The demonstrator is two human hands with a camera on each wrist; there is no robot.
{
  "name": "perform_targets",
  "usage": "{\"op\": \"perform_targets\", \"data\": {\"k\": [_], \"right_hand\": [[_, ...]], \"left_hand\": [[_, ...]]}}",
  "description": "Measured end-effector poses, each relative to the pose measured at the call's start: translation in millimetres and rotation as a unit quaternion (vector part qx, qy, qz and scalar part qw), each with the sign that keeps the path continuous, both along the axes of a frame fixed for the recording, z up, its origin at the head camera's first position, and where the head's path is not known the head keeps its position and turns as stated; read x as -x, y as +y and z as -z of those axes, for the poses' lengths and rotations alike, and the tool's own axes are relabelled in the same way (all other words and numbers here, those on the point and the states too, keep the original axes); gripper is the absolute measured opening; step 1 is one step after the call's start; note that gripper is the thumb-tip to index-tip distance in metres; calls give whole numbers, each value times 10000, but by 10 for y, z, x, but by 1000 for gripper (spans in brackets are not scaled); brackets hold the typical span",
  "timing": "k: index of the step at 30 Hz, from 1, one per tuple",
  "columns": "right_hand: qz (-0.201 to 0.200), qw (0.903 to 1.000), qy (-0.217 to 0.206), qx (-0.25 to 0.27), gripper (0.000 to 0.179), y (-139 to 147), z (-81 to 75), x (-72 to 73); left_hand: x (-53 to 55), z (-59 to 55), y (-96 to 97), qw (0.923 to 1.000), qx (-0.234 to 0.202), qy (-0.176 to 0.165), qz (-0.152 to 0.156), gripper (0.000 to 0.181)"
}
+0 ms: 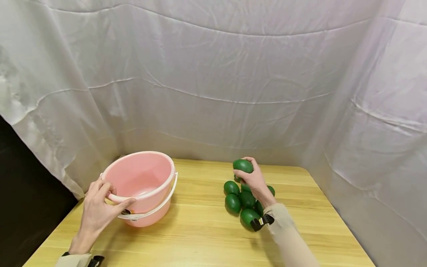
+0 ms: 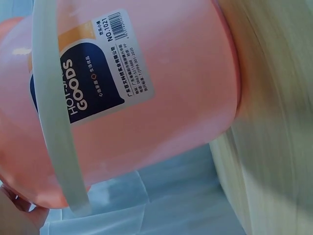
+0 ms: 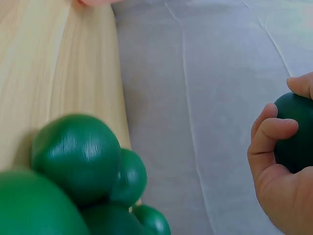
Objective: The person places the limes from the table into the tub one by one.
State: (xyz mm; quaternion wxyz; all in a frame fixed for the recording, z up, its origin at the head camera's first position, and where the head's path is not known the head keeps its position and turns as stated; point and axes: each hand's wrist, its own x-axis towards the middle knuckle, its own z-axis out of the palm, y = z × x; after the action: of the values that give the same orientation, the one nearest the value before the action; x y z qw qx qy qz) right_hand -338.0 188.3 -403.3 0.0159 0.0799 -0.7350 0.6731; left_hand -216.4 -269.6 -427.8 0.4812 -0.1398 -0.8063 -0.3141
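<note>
Left hand [image 1: 96, 207] on the bucket [image 1: 155, 201], right hand [image 1: 256, 180] round a green fruit [image 1: 242, 166], well apart

Head view: the left hand grips the pink rim at its seven o'clock, fingers over the inner side and thumb along the outside. Across the table [image 1: 207, 233], the right hand holds the oval green fruit between thumb and fingers. From that fruit the bucket lies at about nine o'clock, bare tabletop between them; this sideways gap seems the relation that matters most. The fruit's long axis runs roughly from ten to four o'clock, one end towards the bucket side. The pile of like fruits [image 1: 247, 200] sits at six o'clock from the held one, partly under the right forearm.

Left wrist view: a few fingertips show at eight o'clock, against the rim; the rest of that grasp cannot be told here. The white handle [image 2: 51, 98] crosses the wall, over part of a label [image 2: 122, 58].

Right wrist view: at three o'clock, curled fingers wrap the fruit, which stands apart from the pile at seven o'clock. A pink sliver, probably the bucket, shows near eleven o'clock.
</note>
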Motion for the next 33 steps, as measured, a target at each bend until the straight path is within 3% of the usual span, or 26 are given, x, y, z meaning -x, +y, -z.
{"op": "perform_targets", "data": {"k": [4,7,11,16,25,33], "right_hand": [[-282,9996,62,32,55,-167,-8,-2],[-440,9990,61,17,55,-305,-13,-23],[-634,9980,6,-7,56,-488,-7,-62],[-898,9959,54,-52,56,-722,-10,-98],[-987,9950,93,-116,60,-1144,-76,-195],[-1296,9907,417,44,53,-1442,-160,-249]], "left_hand": [[-1,30,-5,9995,-194,153,177,70],[14,49,16,9981,-302,488,204,77],[17,58,23,9969,-336,684,214,79],[13,51,16,9975,-289,624,177,79],[43,70,40,9962,-334,795,139,83],[18,46,14,9974,-188,691,84,78]]}}
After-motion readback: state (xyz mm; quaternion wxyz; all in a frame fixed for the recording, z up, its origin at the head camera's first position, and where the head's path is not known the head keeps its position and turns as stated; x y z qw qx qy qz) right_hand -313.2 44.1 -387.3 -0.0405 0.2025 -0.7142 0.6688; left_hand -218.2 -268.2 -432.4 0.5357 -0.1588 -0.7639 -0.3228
